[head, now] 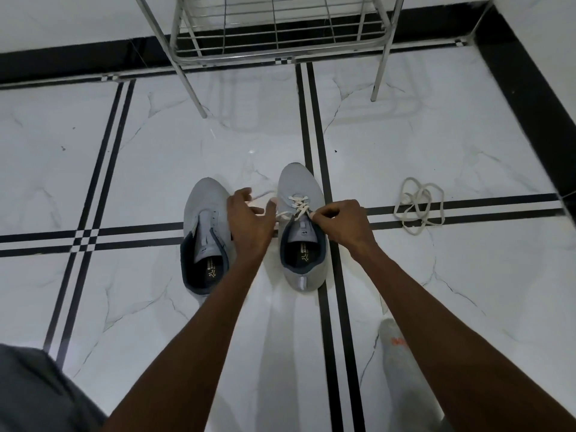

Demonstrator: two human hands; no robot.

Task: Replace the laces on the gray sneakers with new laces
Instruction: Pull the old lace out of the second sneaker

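Observation:
Two gray sneakers stand side by side on the white tiled floor. The left sneaker point(204, 232) has no lace in its eyelets. The right sneaker point(300, 188) carries a cream lace point(298, 204) crossed through its front eyelets. My right hand point(341, 221) pinches that lace at the sneaker's upper right eyelet. Between the two shoes, my left hand point(249, 222) holds the lace's other end, which runs off toward the left. A loose cream lace point(417, 207) lies in a tangle on the floor to the right.
A metal wire rack point(274, 32) stands on thin legs at the far side, against a black skirting band. A white sock with orange print point(397, 347) lies near my right forearm. Dark fabric point(37, 394) fills the bottom left corner.

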